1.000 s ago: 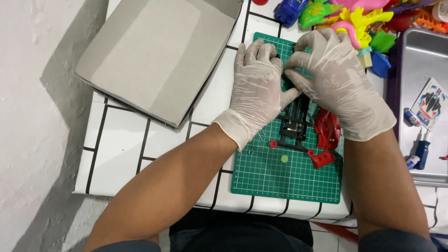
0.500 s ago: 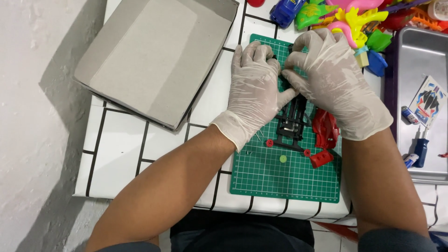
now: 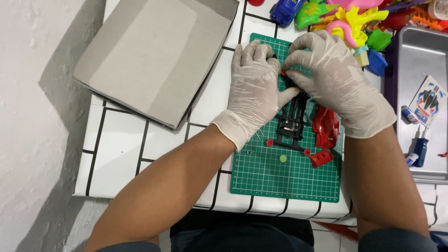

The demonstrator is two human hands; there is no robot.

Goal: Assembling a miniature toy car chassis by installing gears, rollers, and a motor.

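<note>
Your gloved left hand (image 3: pixel 255 88) pins the black toy-car chassis (image 3: pixel 291 120) flat on the green cutting mat (image 3: pixel 289 177) so your right hand (image 3: pixel 336 81) can pinch a small red part (image 3: pixel 283 73) (red body shell (image 3: pixel 325 126) beside).

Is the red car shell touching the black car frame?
Cannot tell. In the head view the red car shell lies close beside the black car frame on the green mat, but no clear gap or contact shows.
</note>
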